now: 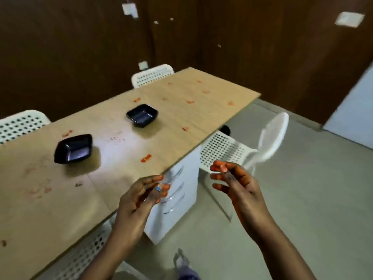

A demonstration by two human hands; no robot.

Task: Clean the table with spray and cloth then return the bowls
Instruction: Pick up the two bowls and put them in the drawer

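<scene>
Two black square bowls stand on the long wooden table [181,110]: one near the left [73,148], one further back at the middle [142,115]. Red-orange smears and blobs [146,158] are scattered over the tabletop. My left hand [141,197] hovers over the table's near edge with loosely curled fingers, stained orange, holding nothing. My right hand [236,182] is raised beside the table above the floor, fingers loosely curled and orange-tipped, also empty. No spray bottle or cloth is in view.
White perforated chairs stand at the far side [152,74], at the left [22,124], to the right of the table [242,146] and below its near edge [84,257]. A white drawer unit [175,199] sits under the table. Dark wooden walls lie behind.
</scene>
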